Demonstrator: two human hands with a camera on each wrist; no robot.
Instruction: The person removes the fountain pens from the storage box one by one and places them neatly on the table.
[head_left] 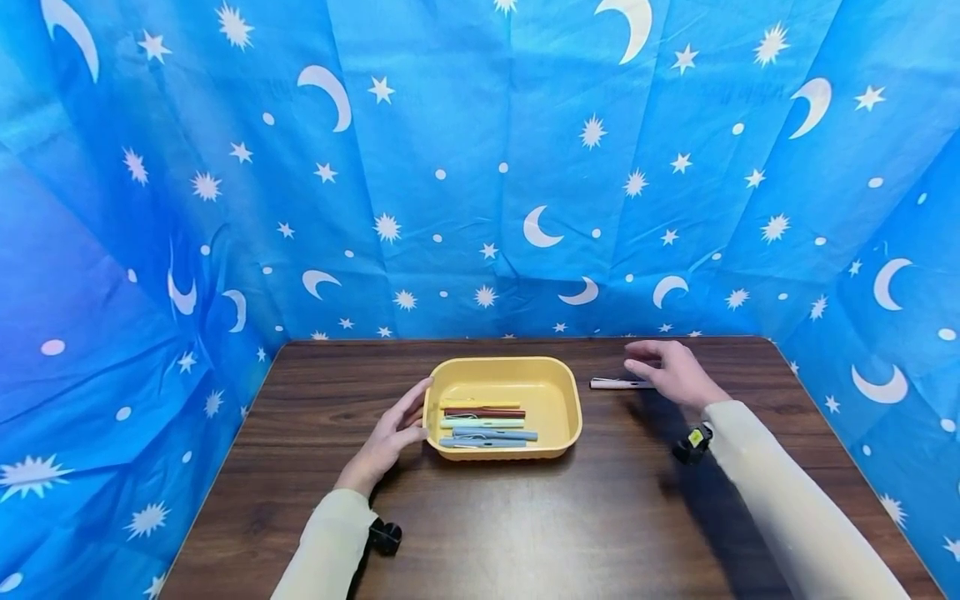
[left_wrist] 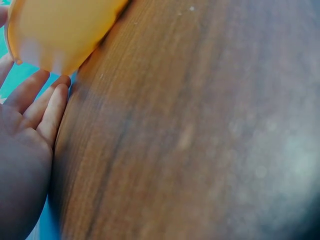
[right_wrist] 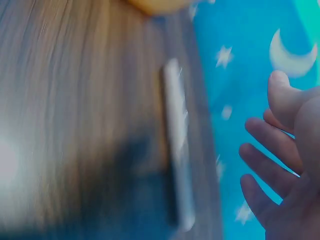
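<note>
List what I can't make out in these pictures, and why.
Head: right end of the loose pen, hidden by the right hand.
Head: any lettering on the pens in the tray, too small.
Left wrist: the tray's inside, behind its wall; part of the left hand, cut off by the left edge.
Right wrist: the loose pen's fine detail, blurred.

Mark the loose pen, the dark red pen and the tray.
loose pen [right_wrist: 178, 145]: right wrist view, about mid-length
dark red pen [head_left: 495, 413]: head view, along its middle
tray [head_left: 553, 408]: head view, bare inside floor

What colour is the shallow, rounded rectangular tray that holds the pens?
The tray is plain yellow; the head view shows it best.
</note>
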